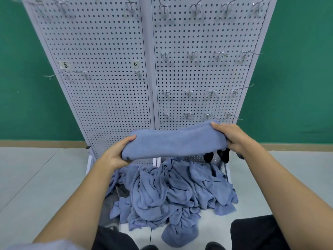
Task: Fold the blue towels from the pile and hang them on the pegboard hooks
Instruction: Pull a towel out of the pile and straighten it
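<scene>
Hands, left (115,156) and right (232,139), gripped a soft folded blue towel (173,143) by its ends above the rumpled pile (171,192), before the perforated pegboard (108,69).

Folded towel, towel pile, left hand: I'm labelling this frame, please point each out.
folded blue towel (173,143), head view, middle of its front face.
pile of blue towels (171,192), head view, centre of the heap.
left hand (115,156), head view, back of the hand.
</scene>
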